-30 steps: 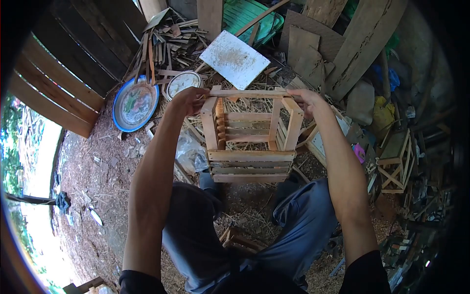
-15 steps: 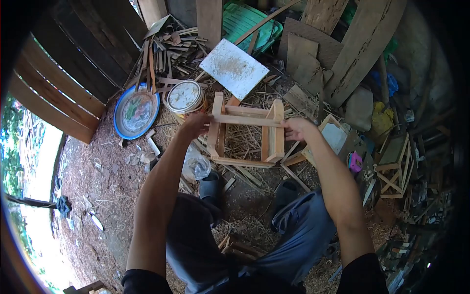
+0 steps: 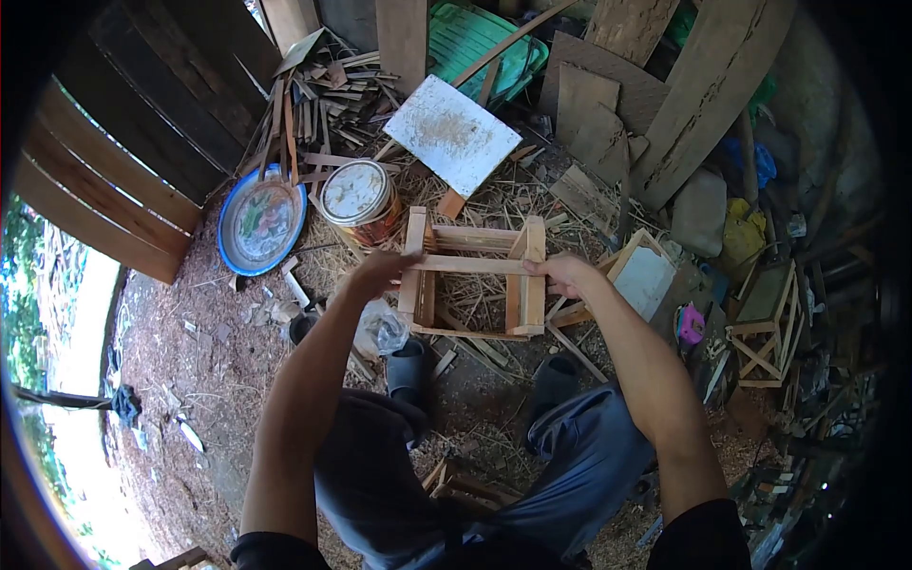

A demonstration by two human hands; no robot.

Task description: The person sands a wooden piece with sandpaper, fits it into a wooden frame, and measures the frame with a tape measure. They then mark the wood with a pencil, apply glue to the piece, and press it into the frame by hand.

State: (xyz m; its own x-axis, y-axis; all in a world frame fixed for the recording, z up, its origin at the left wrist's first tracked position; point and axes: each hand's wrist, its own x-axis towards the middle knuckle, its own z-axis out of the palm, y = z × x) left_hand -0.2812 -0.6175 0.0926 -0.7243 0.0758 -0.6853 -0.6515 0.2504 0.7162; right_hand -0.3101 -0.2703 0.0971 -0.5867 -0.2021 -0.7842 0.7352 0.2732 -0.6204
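Observation:
A small open wooden frame [image 3: 534, 303], built of pale slats, is in front of my shins above the straw. A thin wooden slat [image 3: 475, 265] runs across its top from side to side. My left hand [image 3: 380, 274] is closed at the left side of the frame, by the slat's left end. At the right side, my right hand [image 3: 563, 274] pinches the frame by the slat's other end, its thumb near the top. The fingertips of both hands are partly hidden, and whether the slat is fastened cannot be made out.
Behind the frame stand a lidded paint bucket [image 3: 356, 193] and a dusty white board [image 3: 453, 134]. A blue-rimmed tray [image 3: 261, 222] leans at left. On the right are a pink tape measure [image 3: 691, 324] and another small wooden frame [image 3: 763, 323]. Wood scraps and straw litter the ground.
Both hands and the wooden frame, with the slat across it, have come down and slightly left in view, closer to my legs. My grip looks the same.

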